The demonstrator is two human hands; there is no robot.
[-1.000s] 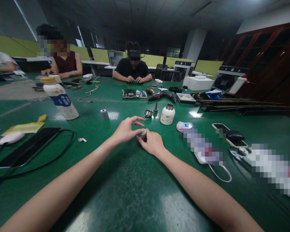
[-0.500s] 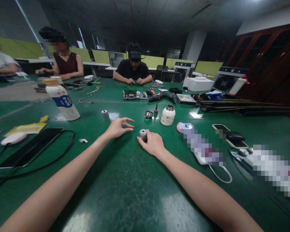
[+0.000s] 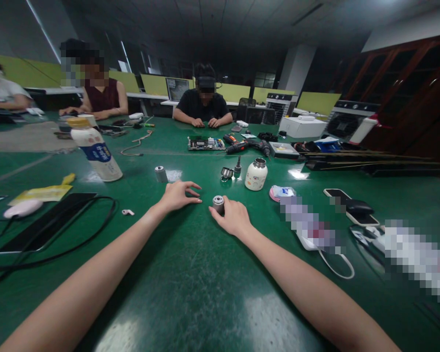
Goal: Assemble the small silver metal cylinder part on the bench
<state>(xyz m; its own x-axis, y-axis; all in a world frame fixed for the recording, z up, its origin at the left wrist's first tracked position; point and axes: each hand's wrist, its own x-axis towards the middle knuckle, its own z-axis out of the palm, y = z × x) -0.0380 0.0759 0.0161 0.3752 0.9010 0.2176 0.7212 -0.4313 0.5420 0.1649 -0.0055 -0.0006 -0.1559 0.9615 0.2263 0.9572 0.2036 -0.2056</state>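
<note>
My right hand [image 3: 235, 218] rests on the green table [image 3: 190, 283] and grips a small metal cylinder [image 3: 217, 201] that stands upright at its fingertips. My left hand [image 3: 178, 195] lies a little to the left of the cylinder, apart from it. Its thumb and forefinger are pinched together; what they hold, if anything, is too small to make out. Behind the hands stand a small white bottle [image 3: 255, 175], a metal ring cap [image 3: 226, 172], a dark pointed piece [image 3: 237, 167] and a short grey cylinder [image 3: 160, 174].
A tall white bottle [image 3: 95, 149], an earbud [image 3: 127, 212], a black cable [image 3: 77, 234] and a pink mouse [image 3: 22, 208] lie to the left. A phone [image 3: 346, 200] and a white cord [image 3: 337, 266] lie to the right. A circuit board [image 3: 204, 143] and a drill [image 3: 242, 145] lie farther back, where other people sit.
My left hand has lifted off the top of the metal cylinder and drawn away to the left, fingers pinched. My right hand has kept its hold on the cylinder.
</note>
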